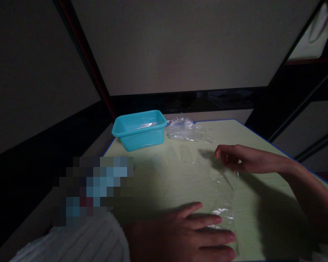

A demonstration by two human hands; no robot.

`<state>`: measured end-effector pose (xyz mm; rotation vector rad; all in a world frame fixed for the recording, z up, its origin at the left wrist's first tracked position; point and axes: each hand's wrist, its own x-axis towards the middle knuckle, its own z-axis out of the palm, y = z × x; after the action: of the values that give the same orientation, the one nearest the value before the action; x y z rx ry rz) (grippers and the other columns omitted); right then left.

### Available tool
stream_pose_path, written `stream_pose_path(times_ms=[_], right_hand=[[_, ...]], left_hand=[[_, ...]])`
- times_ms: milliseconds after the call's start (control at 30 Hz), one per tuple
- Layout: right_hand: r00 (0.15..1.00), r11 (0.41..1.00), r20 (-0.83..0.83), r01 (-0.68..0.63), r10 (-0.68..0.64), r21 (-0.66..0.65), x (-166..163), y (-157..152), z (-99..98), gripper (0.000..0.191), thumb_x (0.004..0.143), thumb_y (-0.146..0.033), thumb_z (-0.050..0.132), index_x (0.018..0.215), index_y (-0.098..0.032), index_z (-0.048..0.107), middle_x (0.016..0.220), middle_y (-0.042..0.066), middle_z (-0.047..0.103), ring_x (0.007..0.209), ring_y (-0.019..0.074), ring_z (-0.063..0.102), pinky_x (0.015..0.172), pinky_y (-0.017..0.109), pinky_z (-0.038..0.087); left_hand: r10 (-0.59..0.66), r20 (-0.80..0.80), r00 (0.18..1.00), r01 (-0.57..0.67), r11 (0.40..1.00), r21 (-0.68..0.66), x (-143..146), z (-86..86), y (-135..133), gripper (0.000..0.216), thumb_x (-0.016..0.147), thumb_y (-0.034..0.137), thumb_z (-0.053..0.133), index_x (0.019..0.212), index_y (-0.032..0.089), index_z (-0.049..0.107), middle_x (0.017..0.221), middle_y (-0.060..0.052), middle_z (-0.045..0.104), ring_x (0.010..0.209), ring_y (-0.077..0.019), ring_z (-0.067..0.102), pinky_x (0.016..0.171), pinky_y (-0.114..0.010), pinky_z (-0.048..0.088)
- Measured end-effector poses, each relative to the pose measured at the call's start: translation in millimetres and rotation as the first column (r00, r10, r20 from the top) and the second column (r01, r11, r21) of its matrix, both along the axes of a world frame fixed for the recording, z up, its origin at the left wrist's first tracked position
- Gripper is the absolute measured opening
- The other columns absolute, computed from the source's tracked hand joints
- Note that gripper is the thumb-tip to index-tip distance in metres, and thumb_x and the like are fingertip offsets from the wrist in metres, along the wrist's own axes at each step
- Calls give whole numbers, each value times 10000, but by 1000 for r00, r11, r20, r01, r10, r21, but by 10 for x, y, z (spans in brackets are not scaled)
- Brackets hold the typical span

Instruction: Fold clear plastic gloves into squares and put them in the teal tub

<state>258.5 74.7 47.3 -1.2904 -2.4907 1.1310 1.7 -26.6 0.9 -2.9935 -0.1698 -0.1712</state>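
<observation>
A clear plastic glove [196,171] lies flat on the pale green table [153,182], fingers pointing away from me. My left hand [191,234] rests flat with fingers stretched out, pressing on the glove's near cuff end. My right hand [235,158] hovers at the glove's right side near its thumb, fingers curled loosely, tips touching the plastic; whether it pinches the film I cannot make out.
A turquoise plastic tub [139,130] stands at the far left of the table with clear plastic inside. A crumpled heap of clear plastic gloves [184,130] lies just right of it. A blurred patch covers the near left corner. Dark frames and a wall stand behind.
</observation>
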Motion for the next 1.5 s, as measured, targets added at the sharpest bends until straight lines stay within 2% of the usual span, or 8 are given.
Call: stream_pose_path(times_ms=[100, 267, 467, 733, 900, 1167, 1367, 1500], right_hand=[[989, 996, -145, 11, -23, -86, -37, -14, 10, 246, 695, -143, 491, 936, -169, 448, 767, -7, 486, 562, 98, 523, 516, 239, 446], [936, 988, -351, -42, -12, -145, -163, -23, -20, 253, 704, -144, 549, 940, -166, 459, 858, 4, 497, 557, 65, 515, 513, 220, 465], [835, 982, -546, -42, -66, -182, -374, -14, -211, 226, 696, -150, 588, 890, -171, 474, 864, 16, 541, 594, 73, 518, 527, 220, 484], [819, 981, -557, 36, -139, -192, -555, -24, -422, 208, 676, -111, 541, 865, -165, 474, 835, 4, 549, 577, 82, 559, 519, 234, 453], [825, 977, -537, 79, -176, -199, -586, -37, -432, 205, 680, -98, 518, 870, -157, 468, 837, 3, 563, 534, 68, 569, 494, 214, 406], [777, 964, -578, 139, -248, -226, -617, -38, -429, 217, 670, -108, 545, 869, -158, 474, 792, -9, 576, 519, 71, 571, 481, 214, 403], [720, 947, -616, 221, -320, -234, -623, -20, -417, 214, 648, -101, 569, 832, -163, 479, 748, -17, 585, 501, 77, 566, 475, 224, 415], [715, 939, -611, 234, -341, -252, -634, -18, -409, 206, 642, -94, 561, 819, -159, 478, 733, -18, 589, 493, 75, 567, 466, 219, 412]], left_hand=[[-4, -13, 1000, 4, 1000, 6, 3, 4, 3, 430, 969, 328, 171, 1320, 235, 402, 1454, 61, 315, 1341, -176, 254, 1058, -376, 302], [0, -24, 1000, 1, 1000, 26, 4, 2, -9, 432, 971, 328, 165, 1328, 245, 393, 1460, 68, 300, 1343, -172, 245, 1054, -370, 307], [1, 4, 1000, -1, 997, 83, 13, -31, 0, 417, 973, 327, 182, 1317, 266, 410, 1449, 74, 316, 1338, -171, 247, 1046, -367, 315], [-16, 8, 1000, 15, 996, 89, 17, -42, 27, 413, 973, 337, 194, 1307, 263, 425, 1443, 63, 318, 1330, -180, 253, 1044, -363, 316], [-18, 30, 999, 15, 996, 90, 15, -49, 17, 400, 973, 331, 217, 1299, 262, 438, 1442, 59, 325, 1331, -182, 255, 1052, -363, 305], [-20, 33, 999, 15, 989, 146, 19, -29, 18, 413, 973, 328, 215, 1331, 236, 400, 1444, 33, 331, 1316, -187, 287, 1053, -383, 309], [-31, -8, 999, 32, 989, 143, 4, -41, 15, 424, 969, 345, 186, 1345, 294, 376, 1454, 118, 289, 1332, -217, 258, 1036, -417, 345], [-30, -9, 1000, 31, 989, 144, 8, -38, 7, 429, 966, 353, 188, 1357, 304, 359, 1459, 128, 273, 1339, -232, 242, 1032, -415, 354]])
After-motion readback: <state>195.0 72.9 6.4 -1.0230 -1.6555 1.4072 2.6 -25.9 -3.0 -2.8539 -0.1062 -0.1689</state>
